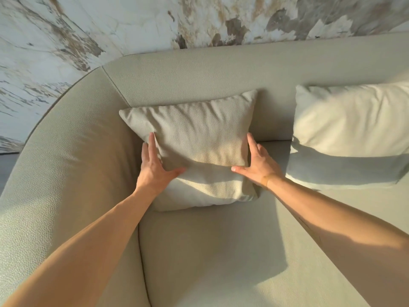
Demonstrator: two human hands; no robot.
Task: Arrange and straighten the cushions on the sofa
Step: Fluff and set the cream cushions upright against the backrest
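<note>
Left hand [155,167] and right hand [257,161] lay flat and spread, palms pressed to both sides of the beige cushion [197,142], which leaned on the sofa [221,258] backrest. White cushion [352,120] at 3 o'clock. Marbled wall [110,25] at 12. Pebbled, sunlit upholstery.

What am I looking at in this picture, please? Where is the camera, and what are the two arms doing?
There is no machine here. A person wears the camera on the head, so you look forward and down along their bare arms. Below is a beige sofa against a marble-patterned wall. The left hand and the right hand lie flat against the two sides of a small textured cushion, which leans on the backrest in the corner. The fingers are stretched, not closed around it. A larger, smoother cushion stands apart at the right.
</note>
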